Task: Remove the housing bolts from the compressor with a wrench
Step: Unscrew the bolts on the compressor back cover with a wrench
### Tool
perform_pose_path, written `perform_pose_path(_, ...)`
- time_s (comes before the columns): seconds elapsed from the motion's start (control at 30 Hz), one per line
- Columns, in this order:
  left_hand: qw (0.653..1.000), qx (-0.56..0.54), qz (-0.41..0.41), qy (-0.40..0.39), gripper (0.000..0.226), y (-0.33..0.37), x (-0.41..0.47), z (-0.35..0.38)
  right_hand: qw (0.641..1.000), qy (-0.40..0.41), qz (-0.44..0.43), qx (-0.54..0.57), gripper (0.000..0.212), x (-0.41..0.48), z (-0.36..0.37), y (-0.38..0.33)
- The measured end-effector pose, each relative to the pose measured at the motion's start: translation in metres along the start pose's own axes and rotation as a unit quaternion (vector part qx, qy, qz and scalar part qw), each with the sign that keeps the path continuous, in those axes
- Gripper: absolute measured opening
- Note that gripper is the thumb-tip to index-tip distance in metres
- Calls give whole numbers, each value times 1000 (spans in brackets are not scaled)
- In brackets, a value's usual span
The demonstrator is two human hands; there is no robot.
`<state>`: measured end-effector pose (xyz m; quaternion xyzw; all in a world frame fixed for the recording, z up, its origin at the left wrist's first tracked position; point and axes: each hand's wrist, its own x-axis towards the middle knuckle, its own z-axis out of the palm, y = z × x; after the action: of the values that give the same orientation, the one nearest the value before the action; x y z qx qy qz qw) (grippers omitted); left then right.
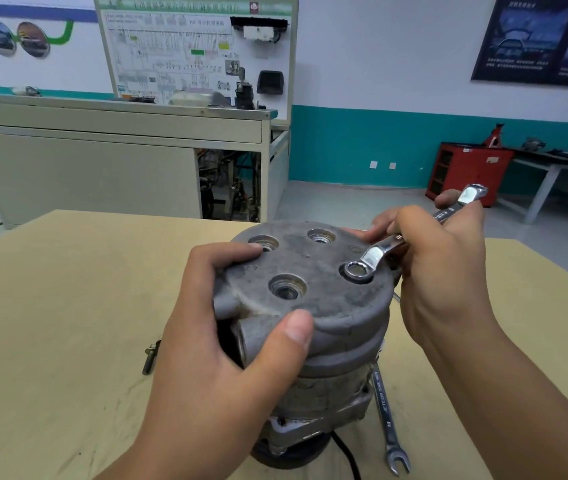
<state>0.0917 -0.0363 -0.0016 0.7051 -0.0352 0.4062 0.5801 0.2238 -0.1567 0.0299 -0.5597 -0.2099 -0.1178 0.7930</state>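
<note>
Two hands are on the work. The compressor (331, 382) stands on end at the near middle of the table (50, 323), its round grey end plate (310, 261) facing up.

The left hand (227, 348) grips the plate from the 8 o'clock side. Its thumb is curled over the rim at 6 o'clock, and its fingers are wrapped over the edge at 10 o'clock, with the fingertips at one recess. The right hand (449, 282) is at 3 o'clock of the plate, clamped around the shank of a wrench (390, 244). The wrench runs up and out toward 2 o'clock, and its open end sticks out past the fingers. The ring end (358, 271) sits in the plate recess at 3 o'clock; whether a bolt head is inside the ring cannot be told. Three more recessed holes (287, 287) show in the plate, at 10, 12 and 7 o'clock.

A loose bolt (151, 356) lies on the table at 9 o'clock of the compressor, just beside the left wrist. A second wrench (384, 417) lies at 4 o'clock, close against the housing, with its open end toward the viewer. A black cable (345, 452) shows at the base at 6 o'clock.

Beyond the table stand a beige cabinet (85, 161) at 11 o'clock and a red cabinet (466, 171) at 2 o'clock.
</note>
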Motion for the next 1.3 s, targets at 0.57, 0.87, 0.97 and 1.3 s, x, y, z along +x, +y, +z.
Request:
perform_pose_path(0.57,999,-1,-7,-36,38,-3,4,-13,969,-48,82,228,55,2,-6,-9)
perform_pose_path(0.87,997,60,34,-27,40,-7,5,-11,963,42,152,218,73,22,8,-10)
perform_pose_path(0.97,996,71,35,-42,38,-6,7,-14,964,34,163,209,72,25,7,-12)
perform_pose_path(1.3,992,64,27,-104,39,-4,16,-15,950,-33,243,195,71,31,-3,-18)
